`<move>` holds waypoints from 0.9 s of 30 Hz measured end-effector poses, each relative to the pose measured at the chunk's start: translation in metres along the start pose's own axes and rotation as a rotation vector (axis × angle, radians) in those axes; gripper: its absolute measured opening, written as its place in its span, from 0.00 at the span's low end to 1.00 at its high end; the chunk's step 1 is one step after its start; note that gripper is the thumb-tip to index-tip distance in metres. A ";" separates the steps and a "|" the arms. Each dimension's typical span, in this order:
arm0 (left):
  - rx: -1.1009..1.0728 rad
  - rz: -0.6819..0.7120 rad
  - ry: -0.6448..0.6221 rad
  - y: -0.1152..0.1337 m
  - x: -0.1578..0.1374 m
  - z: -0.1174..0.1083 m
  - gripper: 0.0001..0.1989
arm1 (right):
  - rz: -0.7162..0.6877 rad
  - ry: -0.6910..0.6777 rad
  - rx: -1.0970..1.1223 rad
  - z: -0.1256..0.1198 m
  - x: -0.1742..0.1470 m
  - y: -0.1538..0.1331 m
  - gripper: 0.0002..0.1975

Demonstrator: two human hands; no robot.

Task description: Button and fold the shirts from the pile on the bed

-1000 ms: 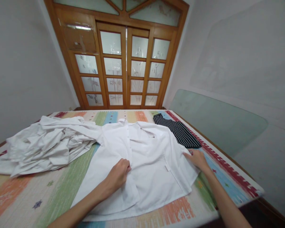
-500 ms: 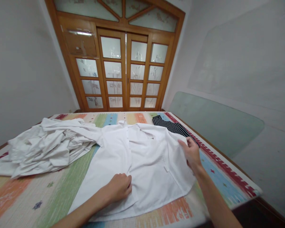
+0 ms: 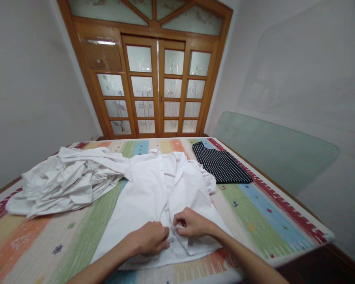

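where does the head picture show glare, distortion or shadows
Head view: a bright glare streak crosses the brown panel at upper left; the wooden door frame looks splayed toward the top; the white shirt shows faint, soft shadows in its folds.

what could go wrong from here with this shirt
The hands are close together at the front of the white shirt, where the cloth is rumpled, so creases might set in there. The shirt's upper left side meets the pile of white cloth, so a tug could drag the pile along or snag.
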State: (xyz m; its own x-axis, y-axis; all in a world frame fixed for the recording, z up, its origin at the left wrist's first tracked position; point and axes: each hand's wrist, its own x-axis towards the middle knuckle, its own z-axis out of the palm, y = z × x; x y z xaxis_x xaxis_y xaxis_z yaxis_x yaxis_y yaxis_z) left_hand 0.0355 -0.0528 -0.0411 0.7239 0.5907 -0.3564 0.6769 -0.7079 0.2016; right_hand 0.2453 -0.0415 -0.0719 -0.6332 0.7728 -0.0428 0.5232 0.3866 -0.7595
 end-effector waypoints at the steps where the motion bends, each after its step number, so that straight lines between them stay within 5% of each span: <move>1: 0.015 0.031 -0.003 0.000 -0.001 -0.002 0.12 | -0.005 0.008 0.069 0.000 0.000 0.000 0.10; 6: -0.020 0.166 -0.040 -0.002 -0.006 -0.013 0.07 | -0.049 0.107 0.263 0.013 -0.002 0.004 0.06; 11: -0.118 0.172 -0.131 -0.012 -0.002 -0.022 0.08 | -0.114 0.177 0.134 0.037 -0.007 0.012 0.05; 13: -0.116 0.137 -0.044 -0.018 0.004 -0.032 0.14 | -0.174 0.171 -0.020 0.044 -0.010 0.012 0.05; 16: -0.041 -0.020 0.247 -0.025 0.021 -0.049 0.25 | -0.284 0.103 -0.265 0.051 -0.014 0.010 0.04; 19: -0.002 -0.144 0.435 -0.029 0.048 -0.052 0.26 | -0.356 -0.019 -0.406 0.053 -0.014 0.005 0.05; 23: 0.049 -0.172 0.450 -0.033 0.081 -0.025 0.21 | -0.399 -0.151 -0.430 0.037 -0.008 -0.011 0.13; 27: 0.050 -0.187 0.630 -0.040 0.094 0.011 0.12 | -0.243 0.066 -0.380 -0.020 0.013 -0.024 0.20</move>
State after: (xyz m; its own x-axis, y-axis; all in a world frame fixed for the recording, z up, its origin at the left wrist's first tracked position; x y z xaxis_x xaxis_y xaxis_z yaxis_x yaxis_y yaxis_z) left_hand 0.0749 0.0272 -0.0928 0.5443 0.8086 0.2235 0.8031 -0.5792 0.1398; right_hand 0.2361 -0.0303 -0.0412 -0.7325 0.6622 0.1577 0.5439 0.7087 -0.4495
